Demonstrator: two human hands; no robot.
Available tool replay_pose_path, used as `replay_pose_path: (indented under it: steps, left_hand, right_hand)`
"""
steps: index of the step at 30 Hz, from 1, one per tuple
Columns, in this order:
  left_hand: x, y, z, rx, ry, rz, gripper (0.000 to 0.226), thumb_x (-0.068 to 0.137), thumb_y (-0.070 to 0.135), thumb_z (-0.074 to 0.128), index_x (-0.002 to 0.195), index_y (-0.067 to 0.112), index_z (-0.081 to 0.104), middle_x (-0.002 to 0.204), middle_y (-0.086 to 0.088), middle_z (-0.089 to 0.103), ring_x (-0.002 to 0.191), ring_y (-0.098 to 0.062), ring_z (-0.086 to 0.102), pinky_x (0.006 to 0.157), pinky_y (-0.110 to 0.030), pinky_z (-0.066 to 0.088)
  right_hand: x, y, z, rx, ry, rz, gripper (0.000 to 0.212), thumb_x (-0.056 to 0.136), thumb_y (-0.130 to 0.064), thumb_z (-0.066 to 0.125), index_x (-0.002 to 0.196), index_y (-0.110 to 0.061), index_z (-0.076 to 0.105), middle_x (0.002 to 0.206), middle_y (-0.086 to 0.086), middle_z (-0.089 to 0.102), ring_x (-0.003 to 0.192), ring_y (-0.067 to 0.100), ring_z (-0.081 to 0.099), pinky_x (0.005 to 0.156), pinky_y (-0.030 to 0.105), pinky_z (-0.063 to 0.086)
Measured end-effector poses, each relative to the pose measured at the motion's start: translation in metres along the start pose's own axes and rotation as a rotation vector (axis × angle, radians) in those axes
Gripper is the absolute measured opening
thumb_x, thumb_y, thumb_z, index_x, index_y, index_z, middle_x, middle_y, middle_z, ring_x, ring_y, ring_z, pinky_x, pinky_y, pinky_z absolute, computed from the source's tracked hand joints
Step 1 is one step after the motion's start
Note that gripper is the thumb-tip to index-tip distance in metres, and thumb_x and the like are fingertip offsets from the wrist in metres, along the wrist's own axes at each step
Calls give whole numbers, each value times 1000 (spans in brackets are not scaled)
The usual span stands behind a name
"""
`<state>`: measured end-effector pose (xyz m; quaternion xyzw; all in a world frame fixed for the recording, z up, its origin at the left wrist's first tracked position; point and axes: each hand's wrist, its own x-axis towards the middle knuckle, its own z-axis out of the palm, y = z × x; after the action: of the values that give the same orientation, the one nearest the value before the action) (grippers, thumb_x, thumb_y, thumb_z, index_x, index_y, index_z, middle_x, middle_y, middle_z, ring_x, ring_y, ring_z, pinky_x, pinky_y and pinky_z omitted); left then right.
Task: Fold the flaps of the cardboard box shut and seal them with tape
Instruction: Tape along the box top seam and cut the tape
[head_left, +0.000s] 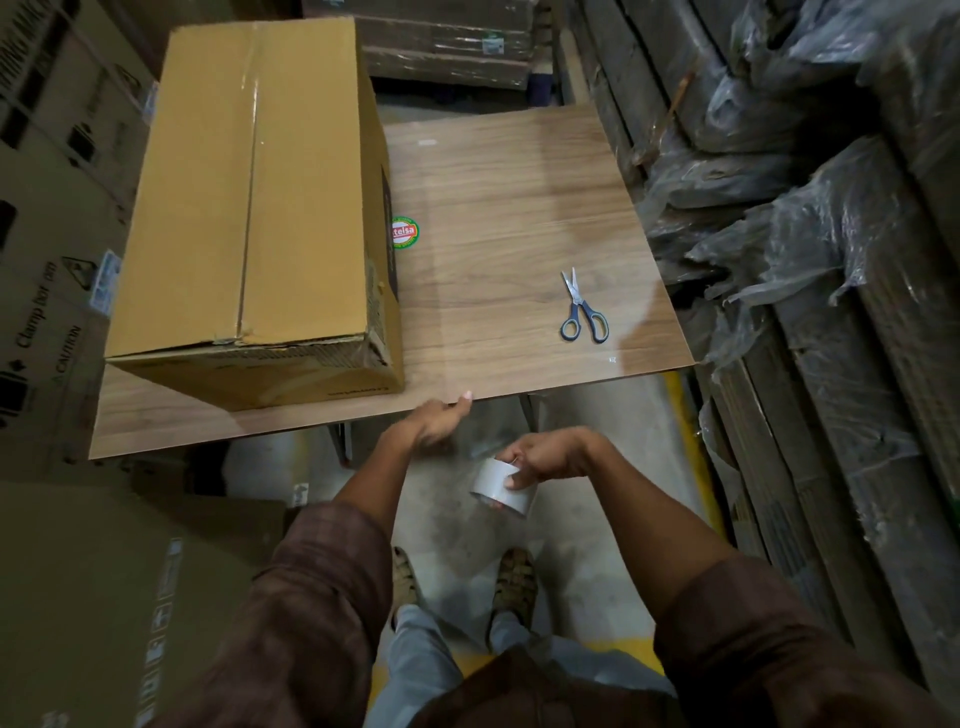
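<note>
A large brown cardboard box (249, 208) stands on the left of a wooden table (519, 208). Its top flaps lie shut, and a shiny strip of clear tape runs along the centre seam. In front of the table's near edge, my right hand (545, 457) grips a roll of clear tape (501, 491). My left hand (441, 421) is just below the table edge with its fingers curled and its thumb up by the edge. It seems to pinch the end of a translucent tape strip (483, 436) drawn from the roll.
Grey-handled scissors (583, 310) lie on the right part of the table. A round green and red sticker (405, 232) is on the tabletop beside the box. Printed cartons are stacked on the left, and plastic-wrapped stacks crowd the right. My feet stand on a concrete floor below.
</note>
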<state>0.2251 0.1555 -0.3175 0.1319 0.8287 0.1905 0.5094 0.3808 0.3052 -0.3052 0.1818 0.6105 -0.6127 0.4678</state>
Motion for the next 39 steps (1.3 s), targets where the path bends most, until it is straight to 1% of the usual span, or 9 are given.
replay_pose_path:
  steps: [4, 6, 11, 14, 17, 21, 28, 32, 39]
  left_hand:
    - [-18, 4, 6, -374, -498, -184, 94, 88, 84, 14, 132, 13, 59, 115, -15, 72, 100, -28, 71, 87, -49, 52]
    - [-25, 5, 7, -452, -602, -156, 91, 90, 80, 23, 133, 7, 58, 119, -19, 70, 108, -31, 69, 78, -43, 57]
    - [-39, 13, 0, -292, -497, -1, 45, 90, 50, 65, 107, 10, 71, 92, -7, 76, 74, -12, 74, 64, -24, 59]
    - [-35, 12, -11, -198, -382, 67, 12, 85, 18, 79, 94, 10, 76, 71, -4, 73, 53, -9, 63, 51, -20, 54]
    - [-35, 17, -20, -162, -377, 68, 14, 85, 2, 76, 99, 6, 76, 71, -4, 73, 55, -10, 62, 53, -21, 54]
    - [-40, 26, -22, -139, -490, -17, 9, 95, 8, 66, 100, 4, 73, 72, -4, 73, 57, -8, 66, 54, -21, 55]
    - [-34, 20, -4, -91, -288, 36, 13, 89, 30, 77, 95, 20, 70, 82, 0, 67, 71, -11, 58, 57, -24, 47]
    - [-32, 22, -2, -156, -330, 78, 14, 92, 29, 73, 87, 16, 70, 78, -4, 69, 72, -13, 63, 60, -25, 51]
    - [-35, 38, -8, -92, -239, 103, 15, 86, 12, 79, 75, 10, 68, 58, -4, 64, 48, -10, 56, 45, -21, 43]
  right_hand:
    - [-21, -13, -17, -8, 2, 25, 46, 79, -3, 69, 123, 3, 60, 93, -1, 75, 88, 13, 71, 84, 27, 57]
    - [-30, -17, -22, -40, 9, 32, 51, 81, 0, 66, 130, 9, 55, 89, -2, 76, 86, 11, 71, 83, 28, 57]
    - [-47, -31, -20, -60, 65, 135, 35, 62, -10, 64, 98, -13, 68, 76, -2, 75, 73, 13, 69, 68, 24, 54]
    - [-49, -37, -13, -58, 105, 160, 36, 60, -11, 63, 96, -15, 68, 80, 2, 72, 76, 17, 66, 65, 24, 52]
    - [-48, -39, -6, -57, 146, 138, 47, 62, -11, 64, 109, -18, 66, 98, 7, 68, 87, 22, 64, 68, 26, 48]
    - [-42, -38, -3, 10, 252, 41, 66, 83, 7, 54, 142, -24, 50, 123, 6, 54, 97, 21, 59, 71, 25, 50]
    - [-51, -40, -4, 21, 282, -62, 65, 82, 14, 50, 138, -17, 58, 117, 5, 59, 87, 14, 59, 60, 18, 49]
    - [-51, -39, -8, 55, 315, -64, 72, 81, 14, 52, 142, -25, 51, 119, 8, 55, 91, 21, 58, 64, 24, 48]
    - [-48, -42, -4, 116, 356, -50, 56, 61, -4, 59, 114, -19, 69, 96, 4, 67, 79, 19, 61, 61, 21, 48]
